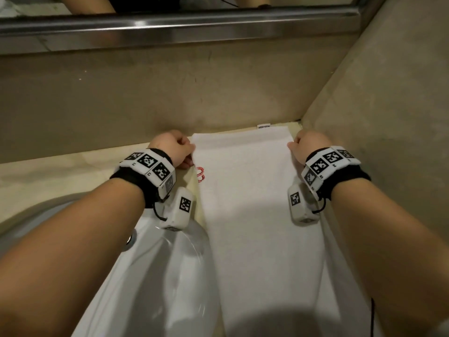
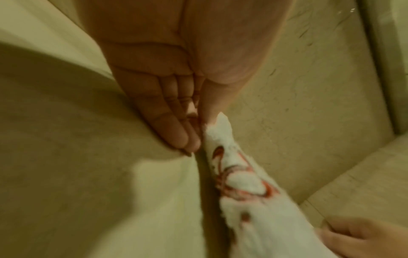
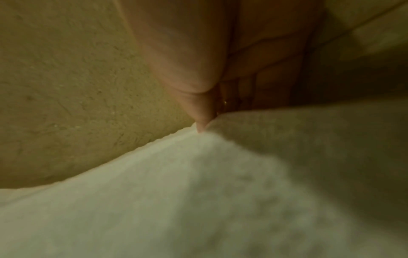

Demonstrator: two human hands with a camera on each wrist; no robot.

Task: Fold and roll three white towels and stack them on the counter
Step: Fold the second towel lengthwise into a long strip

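Far left, round white ceramic basin (image 1: pixel 155 259) sunk into the pale beige stone counter (image 1: pixel 60 166), partly under the left forearm. Left forearm reaching forward and slightly rightward over the basin rim, banded at the wrist with a black strap and white marker-printed blocks (image 1: pixel 150 166). Left hand (image 1: pixel 173 149) knuckles-up near the counter's back edge, fingers drawn together against the thumb, pinching the left rear corner of the long white terry towel (image 1: pixel 255 215); in the left wrist view the fingertips (image 2: pixel 187 139) close on the towel's corner just above its red embroidered mark (image 2: pixel 240 181).

Towel spread flat as a long folded strip, running from the counter's back edge, close to the right rear corner where the two beige walls meet, toward the front edge and down out of view. Small white label (image 1: pixel 264 126) sticking out at the far end. Red mark along the left edge, just behind the left wrist.

Right forearm stretched forward parallel to the left, same banded wrist. Right hand (image 1: pixel 308 147) knuckles-up, fist-like, at the towel's right rear corner beside the right wall; thumb tip (image 3: pixel 202 125) pressed into the cloth, nipping the towel's edge, other fingers hidden in shadow.
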